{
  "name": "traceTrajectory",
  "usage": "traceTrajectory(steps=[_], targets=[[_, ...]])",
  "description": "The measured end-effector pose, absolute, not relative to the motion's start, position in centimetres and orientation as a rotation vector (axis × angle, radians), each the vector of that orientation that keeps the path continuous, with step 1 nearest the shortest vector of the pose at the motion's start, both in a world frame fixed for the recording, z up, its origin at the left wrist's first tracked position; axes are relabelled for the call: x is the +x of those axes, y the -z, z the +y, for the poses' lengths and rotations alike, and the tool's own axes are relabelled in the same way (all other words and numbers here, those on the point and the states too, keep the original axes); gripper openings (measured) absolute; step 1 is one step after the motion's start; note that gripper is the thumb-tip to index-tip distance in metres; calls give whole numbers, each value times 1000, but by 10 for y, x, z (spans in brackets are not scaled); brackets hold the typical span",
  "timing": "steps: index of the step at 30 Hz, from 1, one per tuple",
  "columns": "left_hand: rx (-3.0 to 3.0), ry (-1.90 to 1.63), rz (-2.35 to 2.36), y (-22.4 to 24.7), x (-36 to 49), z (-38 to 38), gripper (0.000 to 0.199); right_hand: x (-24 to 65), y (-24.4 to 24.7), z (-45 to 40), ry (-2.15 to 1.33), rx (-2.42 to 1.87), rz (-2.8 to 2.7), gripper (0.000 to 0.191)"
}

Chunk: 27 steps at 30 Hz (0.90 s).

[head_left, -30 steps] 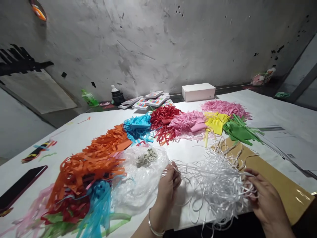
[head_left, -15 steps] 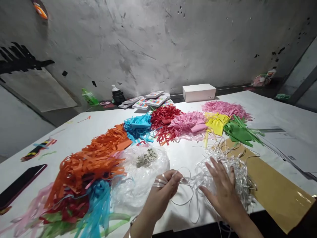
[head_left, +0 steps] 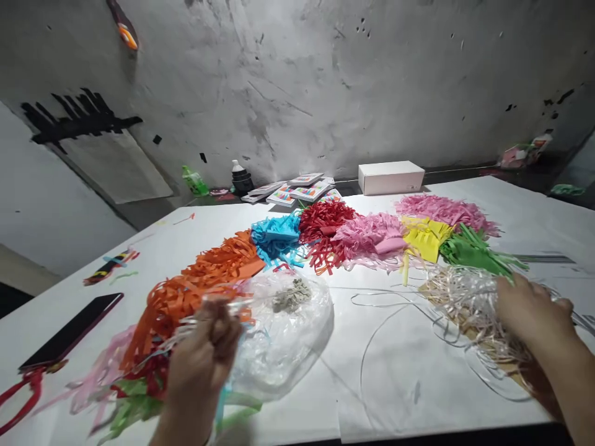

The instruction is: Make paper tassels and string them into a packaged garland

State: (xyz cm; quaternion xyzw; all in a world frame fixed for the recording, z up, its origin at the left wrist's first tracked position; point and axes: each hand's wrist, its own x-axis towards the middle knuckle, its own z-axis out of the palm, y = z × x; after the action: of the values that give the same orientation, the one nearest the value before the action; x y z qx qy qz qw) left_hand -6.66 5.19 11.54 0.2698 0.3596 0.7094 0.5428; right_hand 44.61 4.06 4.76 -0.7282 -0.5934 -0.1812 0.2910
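The left hand (head_left: 207,341) is closed on white ribbon (head_left: 467,288), which lies heaped under and beside the right hand (head_left: 534,310); from here I can't tell whether that one grips. A plastic bag (head_left: 283,347) sits right of the left hand.

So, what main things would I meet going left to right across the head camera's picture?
Phone, left hand, crumpled clear plastic, white box, tangle of white ribbon, right hand.

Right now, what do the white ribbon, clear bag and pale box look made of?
Ribbon: probably glossy plastic; thin, shiny, curling strands.
Bag: likely thin, shiny plastic film; see-through, crinkled, with glints.
Box: perhaps matte card; flat faces, crisp edges.
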Motion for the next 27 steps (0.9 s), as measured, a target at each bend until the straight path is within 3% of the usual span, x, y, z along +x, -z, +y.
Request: traceTrajectory(steps=[3,5,6,7,8,10,11,14,16,18,21,23,27], targets=[[740,-1393,746,-93,-28,33,30,355,-52,32,385,-1799,-1817,42],[791,-1187,599,-90,-10,22,30,285,-47,28,244,-1619,-2048,59],[800,-1147,526,-94,-8,19,29,257,-43,27,106,-1515,-2168,68],[796,-1168,468,-100,-12,17,27,236,-38,27,-249,-1365,-2260,77],[778,-1246,430,-108,-22,17,23,224,-33,28,-373,-1313,-2308,71],[703,-1514,431,-128,-55,24,14,224,-24,30,-531,-1278,-2323,32],[657,-1640,455,-137,-72,28,16,233,-21,31,-533,-1312,-2299,23],[658,-1856,569,-145,-98,41,36,259,-22,27,-439,-1484,-2143,38],[857,-1819,739,-129,-77,40,26,256,-30,19,-336,-1569,-2083,41],[1087,-1525,891,-104,-31,32,22,235,-40,10,-286,-1543,-2142,36],[1528,-937,791,-72,28,16,41,210,-52,2,-265,-1467,-2257,22],[1653,-704,788,-62,32,14,34,222,-53,2,-271,-1457,-2286,23],[1060,-792,950,-66,-23,37,35,289,-42,9,-235,-1623,-2149,39]])
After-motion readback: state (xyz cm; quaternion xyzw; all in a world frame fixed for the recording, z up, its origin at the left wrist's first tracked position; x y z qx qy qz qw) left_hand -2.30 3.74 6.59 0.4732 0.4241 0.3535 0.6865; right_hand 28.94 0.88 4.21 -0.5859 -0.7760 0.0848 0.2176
